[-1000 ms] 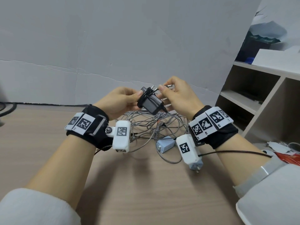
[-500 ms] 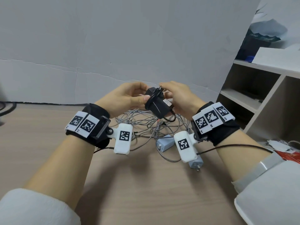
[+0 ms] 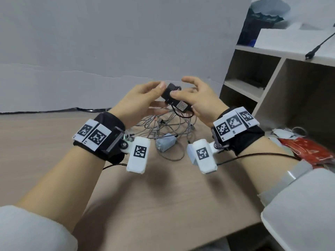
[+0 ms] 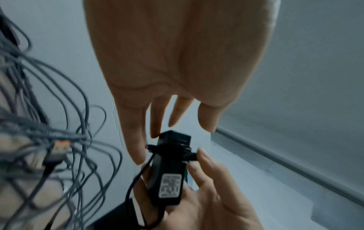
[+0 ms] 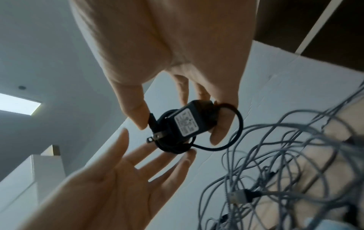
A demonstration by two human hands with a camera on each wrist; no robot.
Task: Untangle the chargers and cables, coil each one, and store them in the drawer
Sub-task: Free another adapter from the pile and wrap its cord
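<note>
A black charger (image 3: pixel 175 98) with its black cord wound round its body is up in the air over the table. My right hand (image 3: pixel 199 100) pinches it between thumb and fingers; the right wrist view shows that grip on the charger (image 5: pixel 183 123), prongs and label facing the camera. My left hand (image 3: pixel 145 100) is beside it with straight, spread fingers, and its fingertips (image 5: pixel 189 154) touch the wound cord. A tangle of grey cables (image 3: pixel 163 127) lies on the table below both hands, with a pale blue charger block (image 3: pixel 165 144) in it.
An open shelf unit (image 3: pixel 253 87) stands at the right, with a red packet (image 3: pixel 306 151) and white scraps at its foot. A white wall panel (image 3: pixel 108 51) closes the back. The wooden table (image 3: pixel 163 205) ends at a front edge at lower right.
My left hand has let go of the black charger and spread its fingers. The right hand now holds the charger alone, turned label up and a little further right.
</note>
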